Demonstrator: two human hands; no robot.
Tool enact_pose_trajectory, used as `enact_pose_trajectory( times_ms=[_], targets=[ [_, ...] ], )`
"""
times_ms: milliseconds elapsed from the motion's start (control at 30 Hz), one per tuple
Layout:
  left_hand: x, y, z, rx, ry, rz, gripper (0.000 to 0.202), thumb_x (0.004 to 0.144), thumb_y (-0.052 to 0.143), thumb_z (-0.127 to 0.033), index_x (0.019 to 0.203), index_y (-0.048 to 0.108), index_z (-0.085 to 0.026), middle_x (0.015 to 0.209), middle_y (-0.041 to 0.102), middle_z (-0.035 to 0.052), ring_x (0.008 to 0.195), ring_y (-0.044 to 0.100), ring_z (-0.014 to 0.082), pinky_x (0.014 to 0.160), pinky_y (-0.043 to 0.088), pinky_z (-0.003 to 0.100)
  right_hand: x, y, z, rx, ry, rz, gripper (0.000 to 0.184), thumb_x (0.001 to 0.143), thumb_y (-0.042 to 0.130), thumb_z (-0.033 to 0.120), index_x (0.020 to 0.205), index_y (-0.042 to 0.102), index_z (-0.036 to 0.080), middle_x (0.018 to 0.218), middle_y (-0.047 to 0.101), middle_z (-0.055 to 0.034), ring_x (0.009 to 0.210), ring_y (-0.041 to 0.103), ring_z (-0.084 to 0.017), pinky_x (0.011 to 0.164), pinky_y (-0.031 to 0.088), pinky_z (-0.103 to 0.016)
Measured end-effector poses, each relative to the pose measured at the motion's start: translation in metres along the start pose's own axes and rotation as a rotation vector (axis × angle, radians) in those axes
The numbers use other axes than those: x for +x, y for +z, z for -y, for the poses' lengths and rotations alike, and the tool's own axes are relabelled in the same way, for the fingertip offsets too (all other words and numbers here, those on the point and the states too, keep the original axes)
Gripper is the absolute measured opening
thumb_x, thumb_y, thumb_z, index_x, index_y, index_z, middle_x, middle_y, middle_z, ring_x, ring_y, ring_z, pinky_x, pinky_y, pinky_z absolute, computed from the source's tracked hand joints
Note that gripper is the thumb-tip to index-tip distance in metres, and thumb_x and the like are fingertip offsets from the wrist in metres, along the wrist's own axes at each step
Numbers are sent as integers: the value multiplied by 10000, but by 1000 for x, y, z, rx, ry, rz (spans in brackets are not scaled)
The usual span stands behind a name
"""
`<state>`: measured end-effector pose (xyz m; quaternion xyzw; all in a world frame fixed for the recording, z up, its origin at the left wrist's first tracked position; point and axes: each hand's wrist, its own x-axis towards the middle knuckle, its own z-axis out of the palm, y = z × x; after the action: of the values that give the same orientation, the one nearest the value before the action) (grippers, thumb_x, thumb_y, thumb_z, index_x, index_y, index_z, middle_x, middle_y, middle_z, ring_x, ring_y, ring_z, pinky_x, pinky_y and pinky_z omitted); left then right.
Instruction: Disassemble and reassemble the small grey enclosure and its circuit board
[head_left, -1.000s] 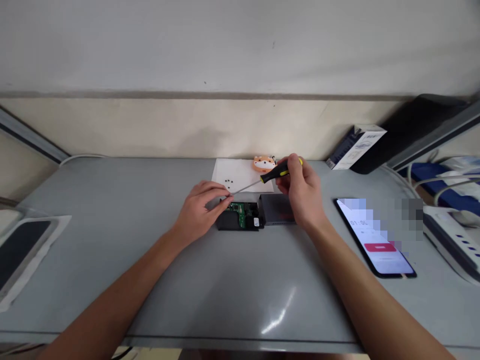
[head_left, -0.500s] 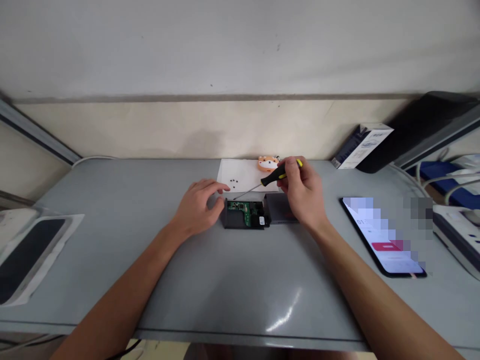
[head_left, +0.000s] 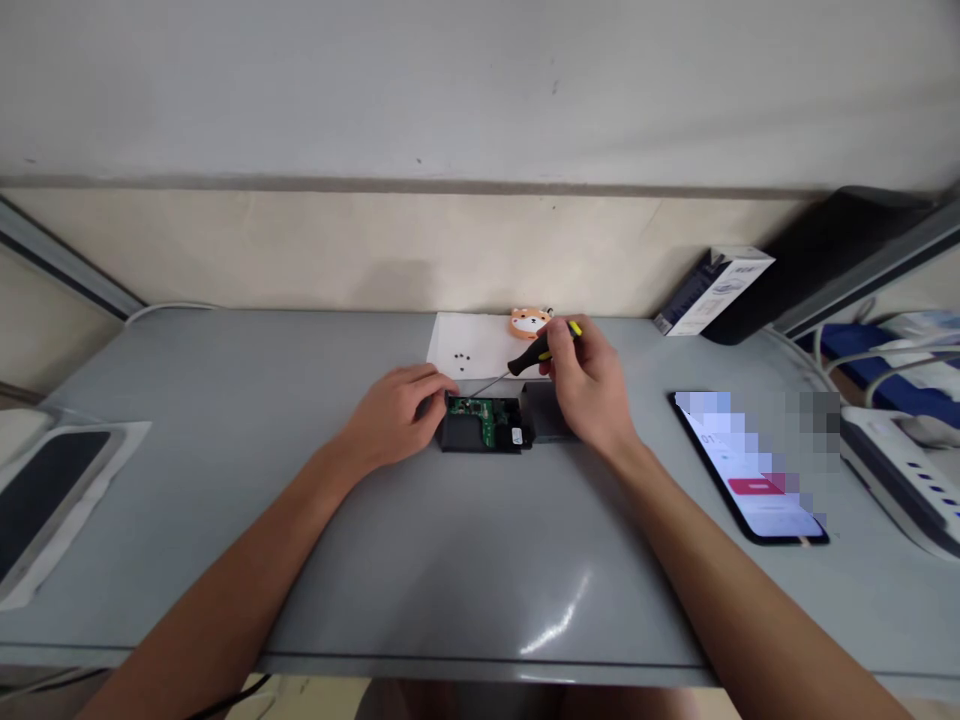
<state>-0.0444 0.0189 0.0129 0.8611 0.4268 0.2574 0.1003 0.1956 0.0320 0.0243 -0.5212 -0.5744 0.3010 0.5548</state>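
- My right hand (head_left: pixel 586 388) is closed round the black-and-yellow screwdriver (head_left: pixel 537 349), shaft slanting down to the left
- My left hand (head_left: pixel 394 428) is loosely curled, holding nothing, fingertips against the left end of the open case (head_left: pixel 480 428)
- That case lies on the desk (head_left: pixel 450 560) between both hands, green board showing
- Small screws (head_left: pixel 461 360) sit on white paper (head_left: pixel 487 338) just beyond my left hand

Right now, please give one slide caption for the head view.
Right hand points a screwdriver at the exposed circuit board; left hand rests against its black case.
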Motion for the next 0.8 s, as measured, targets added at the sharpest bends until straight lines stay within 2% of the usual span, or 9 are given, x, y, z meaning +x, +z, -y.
enact_pose_trajectory(
  times_ms=[367,533,667,733,800],
  targets=[
    [0,3,0,-14,24,18,302,991,424,-162,988,725,-192,953,760,39,855,685,194,809,542,334,-4,6,8,-17,-72,82,329,1008,581,556,976,641,234,734,631,19,641,549,-125,623,435,-293],
    [0,4,1,-28,28,6,291,990,429,-179,984,719,-195,957,751,42,874,690,198,826,544,338,8,19,29,-4,-142,233,283,975,650,496,874,603,235,712,596,28,621,487,-115,611,391,-301],
    [1,6,2,-45,2,6,273,979,430,-176,956,701,-198,909,736,32,845,681,192,819,549,332,20,35,41,1,-173,349,335,958,675,479,786,517,238,665,479,52,608,375,-107,581,331,-297],
    [1,6,2,-57,-15,17,270,978,432,-179,955,700,-200,917,738,33,850,684,192,838,557,334,23,43,40,68,-179,309,362,954,685,415,750,440,243,653,398,62,609,333,-106,572,318,-290],
    [1,6,2,-58,-23,28,275,980,432,-184,966,706,-198,934,741,39,855,687,193,858,565,340,23,50,37,174,-169,248,363,950,684,322,744,394,249,671,379,66,610,345,-102,575,341,-280]
  ],
)
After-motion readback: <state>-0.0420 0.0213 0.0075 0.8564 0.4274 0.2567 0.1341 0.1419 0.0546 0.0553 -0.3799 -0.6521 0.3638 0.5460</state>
